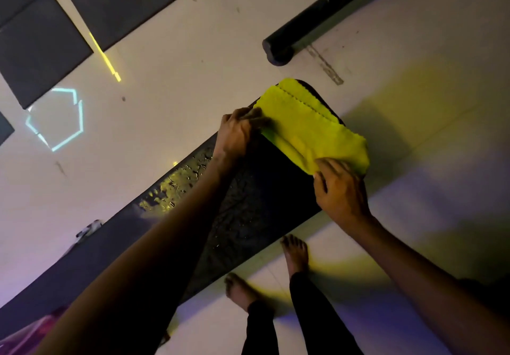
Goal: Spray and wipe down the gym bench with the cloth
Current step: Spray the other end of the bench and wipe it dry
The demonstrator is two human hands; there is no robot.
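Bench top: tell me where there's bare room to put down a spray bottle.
The far end of the bench is crowded: the yellow cloth spans it, held by the left hand and right hand. Bare pad lies between the cloth and the person's feet, though wet with droplets. The left forearm crosses it.

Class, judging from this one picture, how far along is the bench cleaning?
Spraying looks done: droplets glisten on the black bench pad. In hand: the left hand and right hand hold the yellow cloth spread at the pad's far end. Left: wiping the wet stretch nearer the person.
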